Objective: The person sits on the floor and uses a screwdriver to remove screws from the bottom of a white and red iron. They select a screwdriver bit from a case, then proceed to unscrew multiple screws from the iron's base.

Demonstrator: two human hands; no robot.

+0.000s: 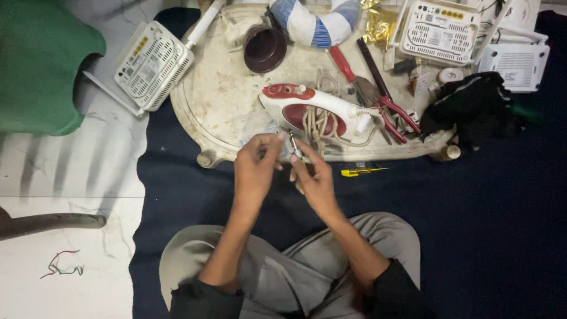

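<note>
Over dark cloth, left hand (258,162) and right hand (313,177) pinch a near-upright screwdriver (295,146), tip up.

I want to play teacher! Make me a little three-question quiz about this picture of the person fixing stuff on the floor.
1. True or false: the red and white clothes iron lies on the round tray.
2. What small yellow-handled thing lies on the dark blue cloth just right of the hands?
A. a spoon
B. a screwdriver
C. a toothbrush
3. Fill in: the right hand holds a thin ____ tool between its fingers.

Key
1. True. Its cord is coiled beside it.
2. B, the yellow screwdriver.
3. Metal. The thin tool points up, and the left hand pinches something small next to it, too small to tell what.
</note>
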